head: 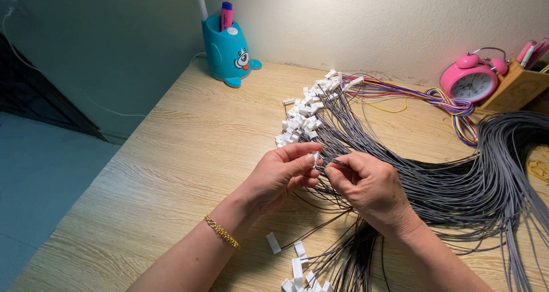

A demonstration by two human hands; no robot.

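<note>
My left hand (pixel 282 175) pinches a small white plastic connector (pixel 315 156) between thumb and forefinger. My right hand (pixel 368 184) holds the end of a thin grey wire (pixel 337 163) right against that connector. Both hands hover over a large fanned bundle of grey wires (pixel 457 183) on the wooden desk (pixel 171 155). Many wire ends carry white connectors (pixel 303 117) in a heap just beyond my hands. Several loose white connectors (pixel 297 266) lie near my wrists at the front.
A teal cartoon pen holder (pixel 227 52) with a pink marker stands at the back by the wall. A pink alarm clock (pixel 473 80) and a wooden pencil box (pixel 517 86) sit at the back right. Coloured wires (pixel 434 97) curve behind the grey bundle. The desk's left edge drops to the floor.
</note>
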